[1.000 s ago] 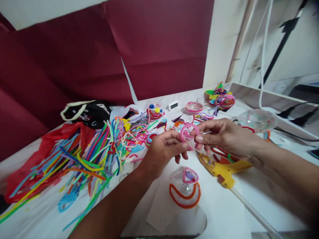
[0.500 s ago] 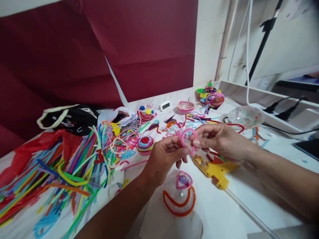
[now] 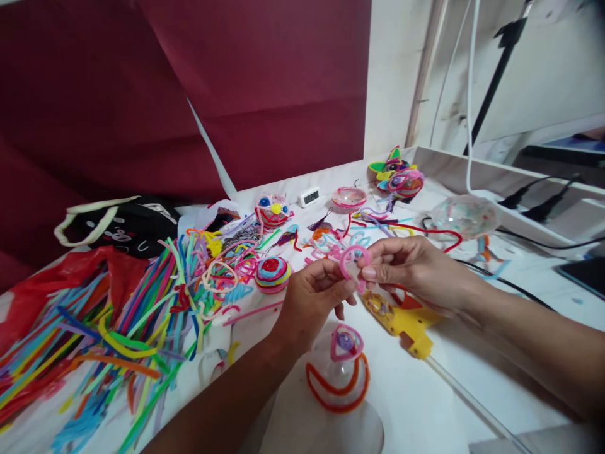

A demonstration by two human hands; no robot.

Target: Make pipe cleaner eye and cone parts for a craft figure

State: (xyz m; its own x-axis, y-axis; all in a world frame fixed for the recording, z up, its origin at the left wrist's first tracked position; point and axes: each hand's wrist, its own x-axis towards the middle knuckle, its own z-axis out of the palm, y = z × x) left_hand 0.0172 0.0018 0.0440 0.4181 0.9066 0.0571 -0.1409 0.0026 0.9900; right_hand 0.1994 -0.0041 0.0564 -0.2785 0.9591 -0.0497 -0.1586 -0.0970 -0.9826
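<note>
Loop of pink pipe cleaner (image 3: 345, 263) is pinched mid-view between left hand (image 3: 307, 306) and right hand (image 3: 418, 270), each grip nearly closed on it, probably to steady its curve. A clear ball (image 3: 336, 373) sits at six o'clock, a glue gun (image 3: 414, 325) near five; the timer (image 3: 310, 197) toward eleven has illegible digits.

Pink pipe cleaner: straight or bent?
Bent: the pink pipe cleaner curves round in a loop, pinched by the left hand and the right hand.
</note>
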